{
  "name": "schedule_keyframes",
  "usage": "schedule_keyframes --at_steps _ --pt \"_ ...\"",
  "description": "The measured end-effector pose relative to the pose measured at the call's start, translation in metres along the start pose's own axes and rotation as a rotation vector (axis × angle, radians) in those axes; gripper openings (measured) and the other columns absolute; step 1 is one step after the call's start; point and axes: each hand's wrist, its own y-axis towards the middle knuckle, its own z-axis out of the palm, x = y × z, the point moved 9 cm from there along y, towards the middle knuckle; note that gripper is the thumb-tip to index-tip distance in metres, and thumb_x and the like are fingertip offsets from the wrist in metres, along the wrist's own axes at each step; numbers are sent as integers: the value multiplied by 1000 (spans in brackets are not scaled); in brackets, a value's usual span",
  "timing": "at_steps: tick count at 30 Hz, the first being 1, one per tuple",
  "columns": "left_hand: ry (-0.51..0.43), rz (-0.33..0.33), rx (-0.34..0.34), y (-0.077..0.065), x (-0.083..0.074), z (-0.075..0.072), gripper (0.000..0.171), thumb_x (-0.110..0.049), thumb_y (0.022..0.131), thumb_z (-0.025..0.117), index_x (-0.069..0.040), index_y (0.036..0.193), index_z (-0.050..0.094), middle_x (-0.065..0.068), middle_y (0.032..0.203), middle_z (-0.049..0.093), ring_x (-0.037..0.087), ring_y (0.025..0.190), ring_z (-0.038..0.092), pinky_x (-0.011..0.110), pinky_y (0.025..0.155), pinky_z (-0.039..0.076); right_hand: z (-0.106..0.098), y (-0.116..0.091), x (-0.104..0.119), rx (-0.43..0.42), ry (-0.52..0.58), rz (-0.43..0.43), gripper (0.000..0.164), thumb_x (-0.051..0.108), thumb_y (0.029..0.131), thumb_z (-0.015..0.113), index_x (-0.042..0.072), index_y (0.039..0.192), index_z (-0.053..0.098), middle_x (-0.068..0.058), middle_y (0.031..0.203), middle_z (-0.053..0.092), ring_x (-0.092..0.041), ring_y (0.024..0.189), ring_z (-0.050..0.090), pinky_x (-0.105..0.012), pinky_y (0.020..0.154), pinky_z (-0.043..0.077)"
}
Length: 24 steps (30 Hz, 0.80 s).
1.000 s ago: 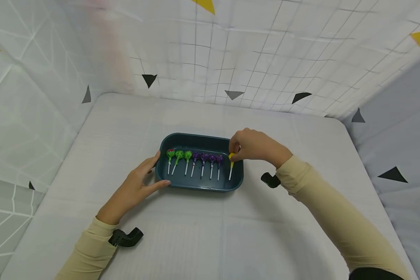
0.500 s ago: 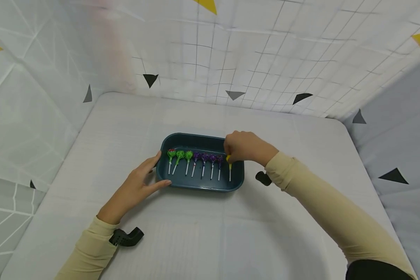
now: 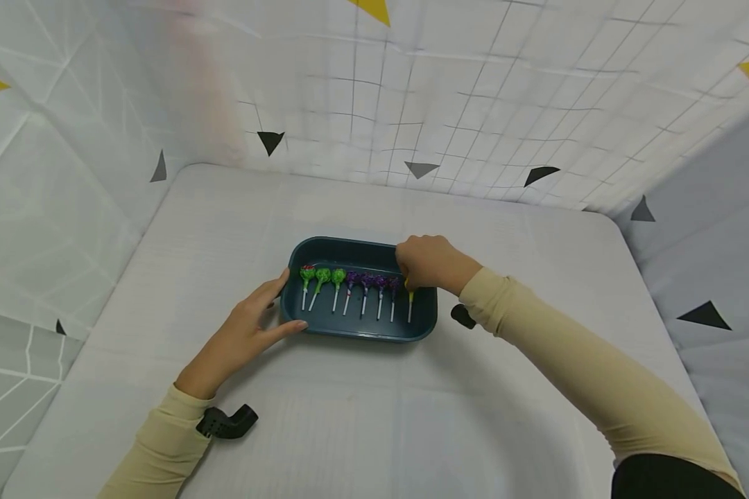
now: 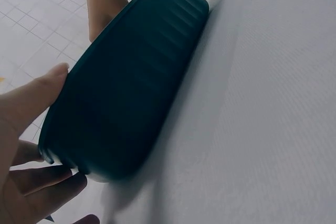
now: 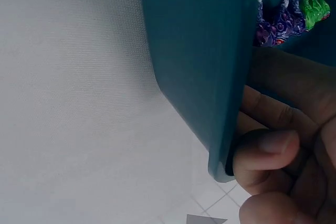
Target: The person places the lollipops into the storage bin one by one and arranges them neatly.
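My left hand (image 3: 248, 320) holds the left end of a dark teal tray (image 3: 349, 331), thumb on the near rim and fingers at the end wall. Inside lies a row of lollipops: three green lollipops (image 3: 322, 276) at left, then several purple lollipops (image 3: 366, 281). At the right end of the row is a yellow lollipop (image 3: 410, 298), its white stick pointing toward me. My right hand (image 3: 433, 263) reaches over the tray's right end and pinches this lollipop near its head, which the fingers mostly hide. In the right wrist view, the yellow lollipop is out of sight.
The tray stands on a table with a white cloth (image 3: 349, 423). White grid-patterned sheets (image 3: 449, 90) rise behind the table, and pale sheets hang at both sides. A black wrist camera (image 3: 227, 421) is strapped to the left sleeve.
My right hand has moved left and slightly down, turning the yellow lollipop straighter alongside the purple ones and covering more of its head. My left hand keeps its place on the tray.
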Motion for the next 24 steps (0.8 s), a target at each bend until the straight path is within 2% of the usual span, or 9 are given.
schedule_keyframes --at_steps 12,24 --pt "13 -3 -10 0 -1 0 99 -31 91 84 -5 165 24 22 157 42 42 130 53 61 105 45 4 3 1 24 -27 19 16 14 83 88 12 74 74 2 72 68 -19 68 67 -39 62 59" --pt "9 -9 -3 1 -1 -1 99 -31 92 84 -4 165 23 22 158 41 42 131 53 61 106 44 5 4 2 28 -18 25 15 14 83 87 11 76 74 1 72 68 -19 67 66 -37 61 58"
